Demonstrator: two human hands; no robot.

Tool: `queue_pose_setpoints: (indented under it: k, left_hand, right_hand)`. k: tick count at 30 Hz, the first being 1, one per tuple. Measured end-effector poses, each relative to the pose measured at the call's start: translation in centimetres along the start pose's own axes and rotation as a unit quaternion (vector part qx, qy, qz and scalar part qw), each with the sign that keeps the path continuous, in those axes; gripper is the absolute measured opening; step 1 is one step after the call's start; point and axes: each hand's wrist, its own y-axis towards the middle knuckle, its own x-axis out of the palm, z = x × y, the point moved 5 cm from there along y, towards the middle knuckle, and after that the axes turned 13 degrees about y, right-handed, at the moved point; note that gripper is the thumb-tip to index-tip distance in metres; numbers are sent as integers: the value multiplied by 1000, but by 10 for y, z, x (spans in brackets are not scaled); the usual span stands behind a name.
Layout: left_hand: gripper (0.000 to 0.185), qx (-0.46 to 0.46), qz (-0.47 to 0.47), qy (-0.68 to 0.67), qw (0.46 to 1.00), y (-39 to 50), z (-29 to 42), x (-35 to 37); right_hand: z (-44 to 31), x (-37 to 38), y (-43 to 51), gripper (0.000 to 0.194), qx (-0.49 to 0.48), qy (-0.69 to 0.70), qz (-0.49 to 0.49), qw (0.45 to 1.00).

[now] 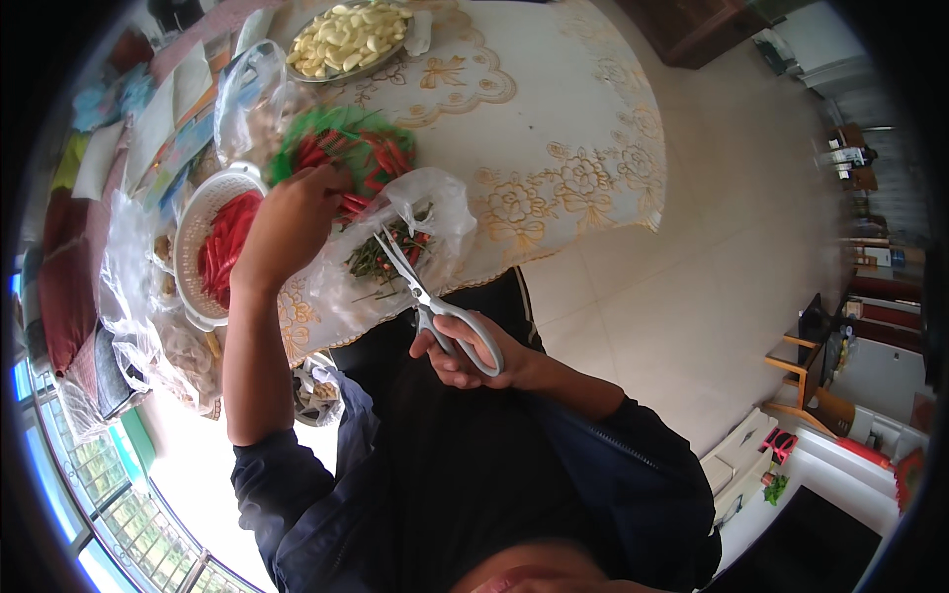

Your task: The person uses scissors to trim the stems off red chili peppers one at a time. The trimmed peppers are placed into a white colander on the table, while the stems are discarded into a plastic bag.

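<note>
My right hand [482, 354] holds grey-handled scissors [422, 295], fingers through the loops. The blades are parted and point toward a clear plastic bag [452, 207] on the table. Green chili stems [378, 256] with bits of red lie in a pile on that bag. My left hand [304, 211] reaches to red chilies [389, 154] in a green mesh bag [341, 118]; its fingertips are partly hidden, and any hold on a chili is not clear. Beside my left forearm, a white perforated plastic basket [187, 244] contains red chilies [226, 241].
Peeled garlic cloves [348, 37] fill a round metal dish [300, 73] at the far side of the table. A patterned tablecloth [586, 133] covers the table. Clear plastic bags [133, 274] crowd the left side. Below the table edge stands a lined bin [319, 393].
</note>
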Motion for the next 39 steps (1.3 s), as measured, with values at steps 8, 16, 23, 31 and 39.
queue_pose_setpoints:
  k: [8, 16, 23, 31, 39]
  left_hand:
    - [15, -126, 89, -401, 903, -60, 6, 10]
    - [20, -193, 97, -520, 826, -89, 24, 38]
    - [17, -215, 104, -535, 811, -94, 27, 45]
    - [16, -192, 120, -572, 788, -93, 32, 49]
    - [19, -219, 136, -563, 785, -94, 34, 52]
  right_hand:
    - [-10, 5, 0, 46, -46, -97, 43, 993]
    - [-12, 3, -3, 35, -72, -105, 69, 989]
    - [-11, 3, -3, 30, -109, -145, 69, 981]
    - [-13, -4, -9, 33, -166, -269, 157, 936]
    - [-17, 1, -12, 29, -229, -390, 168, 876]
